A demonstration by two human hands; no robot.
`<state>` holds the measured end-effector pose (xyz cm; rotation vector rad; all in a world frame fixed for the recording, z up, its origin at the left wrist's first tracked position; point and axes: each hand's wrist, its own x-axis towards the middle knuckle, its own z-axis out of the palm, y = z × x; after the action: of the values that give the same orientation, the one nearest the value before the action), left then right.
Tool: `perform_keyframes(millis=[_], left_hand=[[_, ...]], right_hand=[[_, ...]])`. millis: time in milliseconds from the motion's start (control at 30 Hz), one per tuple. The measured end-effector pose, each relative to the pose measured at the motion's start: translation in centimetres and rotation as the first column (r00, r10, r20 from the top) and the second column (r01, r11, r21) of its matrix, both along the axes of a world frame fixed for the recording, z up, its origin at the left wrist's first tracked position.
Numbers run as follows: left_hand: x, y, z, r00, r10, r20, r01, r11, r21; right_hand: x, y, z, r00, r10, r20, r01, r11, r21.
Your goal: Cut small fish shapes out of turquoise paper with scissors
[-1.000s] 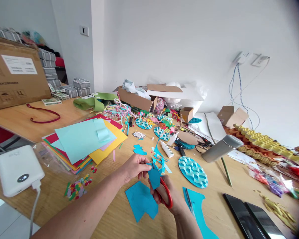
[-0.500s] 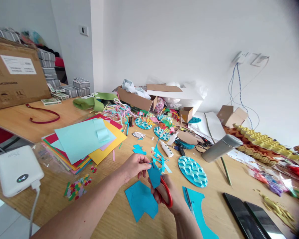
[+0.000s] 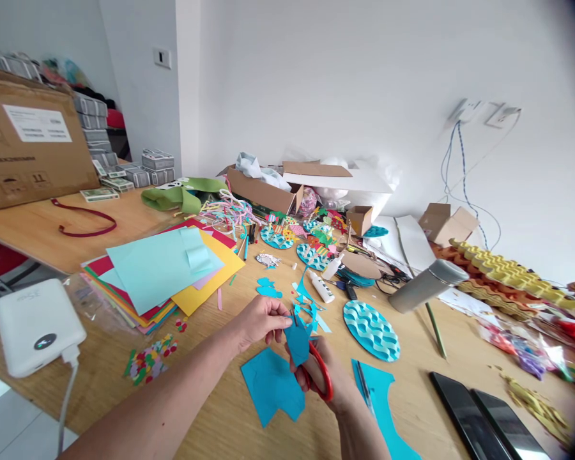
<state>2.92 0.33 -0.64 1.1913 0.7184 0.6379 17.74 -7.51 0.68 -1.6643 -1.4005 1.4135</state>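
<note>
Between the fingertips of my left hand is pinched a small piece of blue paper. My right hand grips scissors by their red handles, and the blades reach up at the blue piece, partly hidden by it. Below both hands a larger blue sheet with a notched edge lies on the table. Blue paper scraps lie just beyond the scissor tips. To the right, a pen rests on another blue cut sheet.
A stack of coloured paper and a white power bank lie left. Glue bottles, a wavy blue oval, a grey flask and two phones are to the right. Boxes line the wall.
Hands, scissors and blue piece hold almost the same pose, with only a slight shift of the paper at the blades. The whole view has moved a few pixels to the right.
</note>
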Motion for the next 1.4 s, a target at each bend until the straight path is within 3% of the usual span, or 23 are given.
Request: perform_keyframes(millis=[633,1100,1400], left_hand=[[0.16,-0.16,0.19,0.999,0.038,0.009,-0.038,0.999,-0.015],[0.04,-0.10,0.37,1.000,0.006,0.005,-0.006,1.000,-0.011],[0.07,-0.03,0.24,1.000,0.002,-0.001,-0.002,1.000,-0.009]], right_hand=[[0.43,0.03,-0.65,1.000,0.009,0.024,-0.010,0.999,0.034],[-0.15,-0.05,0.18,0.999,-0.007,0.033,0.006,0.999,0.036],[0.58,-0.13,-0.37,0.995,0.027,0.095,-0.033,0.998,0.060]])
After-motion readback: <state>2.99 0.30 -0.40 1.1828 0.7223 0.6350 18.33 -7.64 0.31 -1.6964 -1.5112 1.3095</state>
